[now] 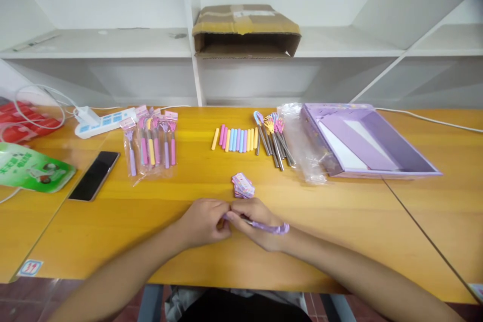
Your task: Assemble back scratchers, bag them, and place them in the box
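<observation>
Both my hands meet over the table near its front edge, closed on a purple back scratcher (269, 228). My left hand (206, 221) pinches its purple handle end, most of which the fingers hide. My right hand (256, 221) wraps the metal shaft, and the claw-shaped head points right across the wrist. Just beyond the hands lies a small stack of printed cards (243, 185). Farther back is a row of pink, yellow, blue and purple handle sleeves (237, 140). Beside it lies a pile of back scratchers with bare metal shafts (276, 138).
Bagged back scratchers (153, 143) lie at the back left, near a power strip (107, 122), a phone (94, 176) and a green pouch (35, 167). Clear plastic bags (311, 161) and an open purple box (411, 161) are on the right. A cardboard box (245, 20) sits on the shelf.
</observation>
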`<state>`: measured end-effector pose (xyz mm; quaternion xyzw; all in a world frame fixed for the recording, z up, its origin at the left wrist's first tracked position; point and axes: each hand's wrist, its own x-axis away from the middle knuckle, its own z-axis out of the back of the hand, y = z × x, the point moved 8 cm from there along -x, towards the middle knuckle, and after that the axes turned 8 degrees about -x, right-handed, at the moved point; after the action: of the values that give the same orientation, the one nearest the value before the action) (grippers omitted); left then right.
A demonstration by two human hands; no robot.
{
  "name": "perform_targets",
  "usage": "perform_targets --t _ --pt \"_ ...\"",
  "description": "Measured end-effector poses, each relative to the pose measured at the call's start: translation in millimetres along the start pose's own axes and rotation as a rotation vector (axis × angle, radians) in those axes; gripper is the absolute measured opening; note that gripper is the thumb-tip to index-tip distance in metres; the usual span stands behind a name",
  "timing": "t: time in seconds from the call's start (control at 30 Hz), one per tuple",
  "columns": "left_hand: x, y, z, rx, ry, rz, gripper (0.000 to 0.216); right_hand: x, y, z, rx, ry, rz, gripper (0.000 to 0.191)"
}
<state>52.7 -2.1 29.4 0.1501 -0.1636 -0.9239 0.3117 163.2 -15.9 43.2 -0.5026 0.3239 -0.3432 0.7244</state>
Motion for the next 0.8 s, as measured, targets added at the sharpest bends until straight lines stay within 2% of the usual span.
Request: perform_targets --t 0.07,0.17,0.27,0.37,0.57,0.8 --pt "1.4 -1.5 2.4 -0.106 0.023 -0.003 0.01 -2.6 10.3 -1.7 -0.077 0.027 -0.06 0.047" --pt "1.7 -3.5 3.2 -0.218 -0.014 -0.008 0.01 -1.2 21.1 -2.1 -0.194 0.076 -0.141 0.053" --pt "1.1 -5.2 3.7 -0.313 -0.041 -0.005 0.008 4.0 22.8 -3.6 -0.293 0.142 -0.179 0.059" --pt "-0.2 -3.9 5.4 -0.381 -0.013 -0.033 0.006 9.7 18.0 -5.4 -0.329 0.164 -0.189 0.059" --pt "-3.1 4.0 9.5 -0.404 0.095 -0.127 0.009 26.5 11.2 1.5 -0.336 0.229 -0.204 0.063" --pt "-3.9 8.2 2.6 -0.375 0.076 -0.148 0.011 52.2 14.0 7.7 -0.329 0.274 -0.269 0.067"
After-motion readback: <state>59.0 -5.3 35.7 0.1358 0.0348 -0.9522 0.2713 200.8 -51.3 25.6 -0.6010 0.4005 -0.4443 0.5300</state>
